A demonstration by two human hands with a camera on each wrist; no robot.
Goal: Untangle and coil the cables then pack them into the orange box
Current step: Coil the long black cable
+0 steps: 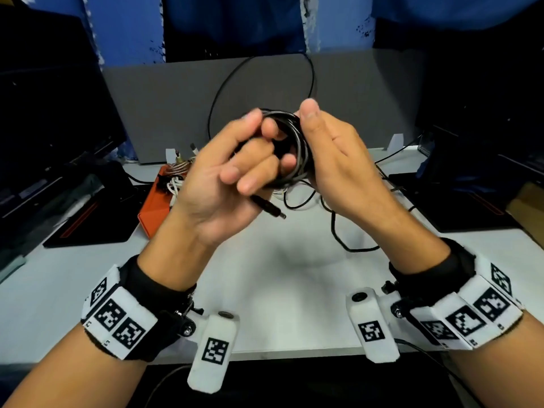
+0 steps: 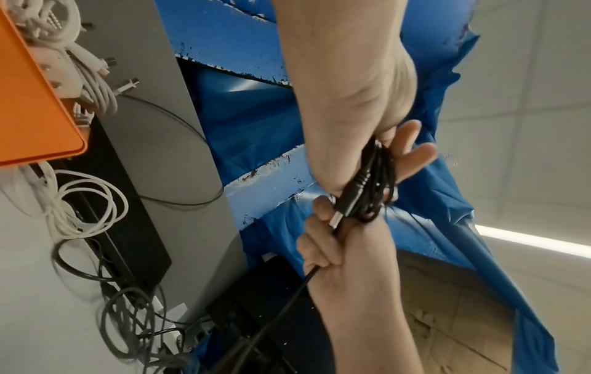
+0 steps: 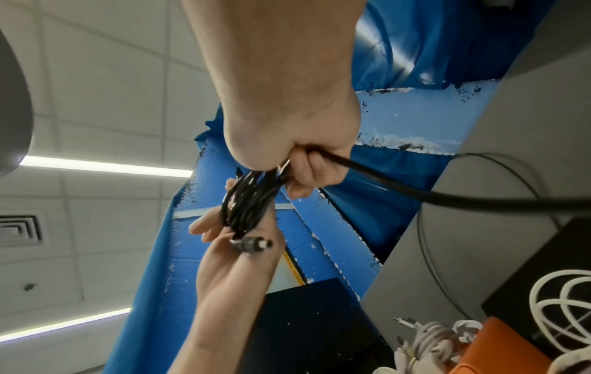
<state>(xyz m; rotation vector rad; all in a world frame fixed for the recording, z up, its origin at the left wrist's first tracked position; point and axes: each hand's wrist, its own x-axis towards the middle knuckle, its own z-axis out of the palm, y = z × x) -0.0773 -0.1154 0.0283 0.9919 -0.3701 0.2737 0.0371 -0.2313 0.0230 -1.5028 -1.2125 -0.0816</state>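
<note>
Black cable coil (image 1: 294, 148) gripped in both hands (image 1: 223, 184) (image 1: 335, 154); orange box (image 1: 156, 207) with white cables (image 2: 89, 76) inside

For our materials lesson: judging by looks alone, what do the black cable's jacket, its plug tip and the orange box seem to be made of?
Black cable: jacket looks like rubber or soft plastic; it bends into tight loops with a dull sheen.
Plug tip: probably metal, silvery and shiny beyond a ribbed black sleeve.
Orange box: likely rigid plastic, though painted metal is possible; smooth, even colour, rounded corner.

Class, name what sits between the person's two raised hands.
A coil of thin black cable, gripped by left hand and right hand; clearest in the head view.
</note>
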